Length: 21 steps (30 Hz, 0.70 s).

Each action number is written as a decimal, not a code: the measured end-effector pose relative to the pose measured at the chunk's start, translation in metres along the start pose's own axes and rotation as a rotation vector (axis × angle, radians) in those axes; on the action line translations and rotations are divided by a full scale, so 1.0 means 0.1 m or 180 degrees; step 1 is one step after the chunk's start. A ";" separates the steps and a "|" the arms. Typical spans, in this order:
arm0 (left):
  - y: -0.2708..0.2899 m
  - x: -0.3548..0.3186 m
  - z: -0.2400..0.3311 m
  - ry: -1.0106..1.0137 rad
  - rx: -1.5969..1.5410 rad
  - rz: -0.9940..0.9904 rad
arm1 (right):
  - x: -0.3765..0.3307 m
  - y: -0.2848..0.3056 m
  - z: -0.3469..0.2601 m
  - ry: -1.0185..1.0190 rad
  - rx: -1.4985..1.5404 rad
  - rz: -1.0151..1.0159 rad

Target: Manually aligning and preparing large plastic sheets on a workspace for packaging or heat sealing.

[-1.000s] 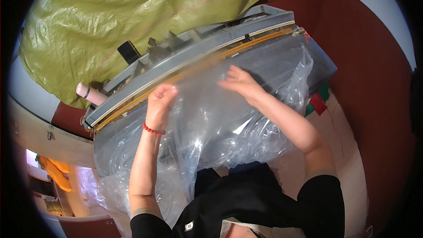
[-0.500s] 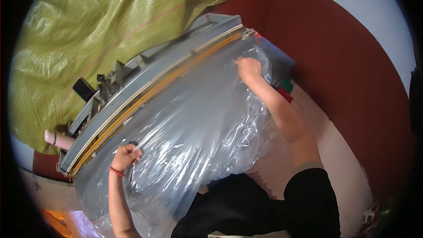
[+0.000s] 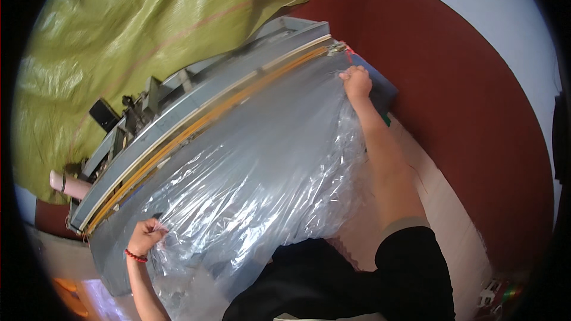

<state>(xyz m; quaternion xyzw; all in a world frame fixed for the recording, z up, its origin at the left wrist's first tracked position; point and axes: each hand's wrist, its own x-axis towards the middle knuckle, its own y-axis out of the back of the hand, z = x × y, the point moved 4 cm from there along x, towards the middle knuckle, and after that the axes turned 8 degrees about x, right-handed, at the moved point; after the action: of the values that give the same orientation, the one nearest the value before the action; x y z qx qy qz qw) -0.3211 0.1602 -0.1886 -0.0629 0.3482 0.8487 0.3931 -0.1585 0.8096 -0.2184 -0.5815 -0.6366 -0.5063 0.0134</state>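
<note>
Head view shows a wide clear plastic sheet (image 3: pixel 256 166) spread over the grey bed of a long sealing machine (image 3: pixel 196 98), stretched between the person's two hands. The sheet runs from the machine's far right end down to its near left end, its upper edge lying just beside the orange sealing strip (image 3: pixel 196 128) along the machine's length. It is glossy and see-through, smooth near the strip and heavily crinkled toward the person, where it bunches and hangs off the bed's front edge over the dark shirt.

Behind the machine hangs a large yellow-green woven tarp (image 3: pixel 137 30); to the right a dark red wall (image 3: pixel 464 113) stands near the machine's end, with pale floor between wall and person.

At the far right corner the right hand (image 3: pixel 357 81) is closed, pinching the sheet's corner against the bed. At the near left corner the left hand (image 3: pixel 146 236), a red bracelet (image 3: pixel 135 256) on its wrist, is fisted around a gathered bit of the sheet's edge.
</note>
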 end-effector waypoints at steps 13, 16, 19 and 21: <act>1.00 -1.85 -0.29 -0.0077 -0.0053 0.1701 | 0.20 -0.24 0.54 0.0002 -0.0171 -0.0870; 0.28 -1.51 -0.35 -0.0271 0.1217 0.1501 | 0.23 -0.32 0.41 0.0079 -0.0445 -0.0940; 0.07 -1.37 -0.73 0.0102 0.1302 0.1714 | 0.29 -0.41 0.52 0.0227 -0.0477 -0.1115; 0.24 -1.48 -0.85 0.0127 0.0387 0.2111 | 0.31 -0.43 0.56 0.0282 -0.0522 -0.1096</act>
<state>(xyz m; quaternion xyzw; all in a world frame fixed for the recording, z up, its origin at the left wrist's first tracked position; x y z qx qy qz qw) -0.2511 0.0025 -0.1832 0.0608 0.4074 0.9066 0.0918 -0.1688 0.8777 -0.2539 -0.4404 -0.6821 -0.5764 -0.0928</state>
